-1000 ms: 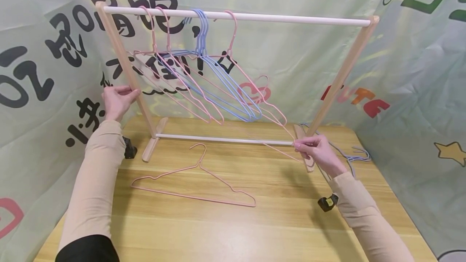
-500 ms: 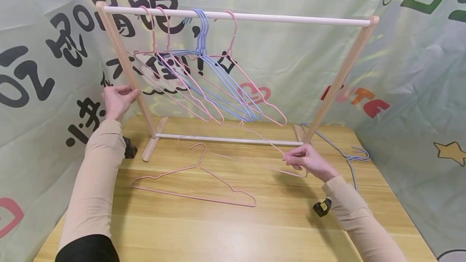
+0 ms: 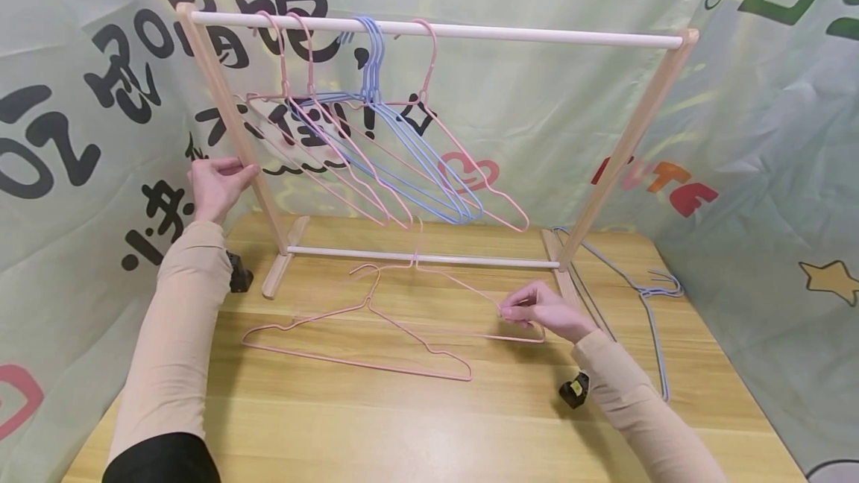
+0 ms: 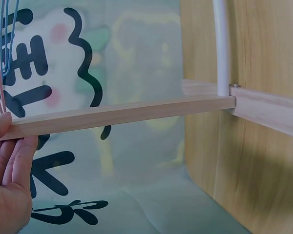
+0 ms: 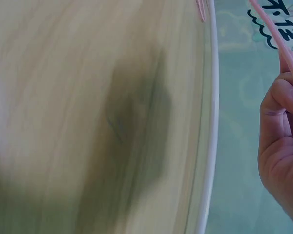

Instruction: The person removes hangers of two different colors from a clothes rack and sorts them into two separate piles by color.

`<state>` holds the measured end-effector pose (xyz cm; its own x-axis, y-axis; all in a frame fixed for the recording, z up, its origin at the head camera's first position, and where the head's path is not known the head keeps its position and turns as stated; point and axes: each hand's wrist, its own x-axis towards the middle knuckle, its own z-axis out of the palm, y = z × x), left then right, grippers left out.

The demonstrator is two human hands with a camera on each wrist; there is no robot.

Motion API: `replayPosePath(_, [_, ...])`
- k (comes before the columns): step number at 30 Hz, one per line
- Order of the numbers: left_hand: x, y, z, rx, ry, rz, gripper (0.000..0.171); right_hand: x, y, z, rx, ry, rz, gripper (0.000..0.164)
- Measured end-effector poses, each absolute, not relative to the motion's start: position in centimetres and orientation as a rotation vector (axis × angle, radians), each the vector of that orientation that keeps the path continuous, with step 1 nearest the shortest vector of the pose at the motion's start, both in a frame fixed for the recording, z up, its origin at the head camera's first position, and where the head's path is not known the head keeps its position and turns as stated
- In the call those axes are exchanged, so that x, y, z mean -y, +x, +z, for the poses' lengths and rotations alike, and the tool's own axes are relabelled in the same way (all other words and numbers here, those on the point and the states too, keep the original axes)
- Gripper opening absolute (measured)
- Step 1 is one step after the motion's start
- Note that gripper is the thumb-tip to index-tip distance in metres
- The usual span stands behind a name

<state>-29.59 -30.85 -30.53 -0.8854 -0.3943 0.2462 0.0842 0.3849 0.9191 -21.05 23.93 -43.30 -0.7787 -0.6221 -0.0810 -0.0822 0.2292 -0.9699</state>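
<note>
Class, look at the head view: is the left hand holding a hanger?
No, the left hand grips a wooden post.

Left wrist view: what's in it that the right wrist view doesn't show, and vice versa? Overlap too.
Only left wrist: the left hand pinching a wooden upright, and the wooden foot at that upright's lower end.
Only right wrist: the right hand, pinching pink hanger wire.
Both: a white bar, wood-grain tabletop, printed backdrop, and some pink hanger wire.
</note>
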Motion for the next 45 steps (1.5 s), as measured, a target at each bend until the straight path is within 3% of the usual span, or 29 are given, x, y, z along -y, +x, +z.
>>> replayPosePath(4, [30.9, -29.5, -30.5, 2.226, 0.273, -1.522, 0.048, -22.8, -20.9, -43.8, -2.028, -0.632, -1.557, 0.035])
replayPosePath(33, [30.8, -29.6, -30.5, 2.215, 0.267, -1.546, 0.049, -17.8, -20.0, -47.8, -1.817, -0.629, -1.574, 0.032])
replayPosePath(45, [31.0, -29.6, -30.6, 2.249, 0.281, -1.498, 0.047, -16.3, -20.2, -48.2, -1.970, -0.674, -1.420, 0.021])
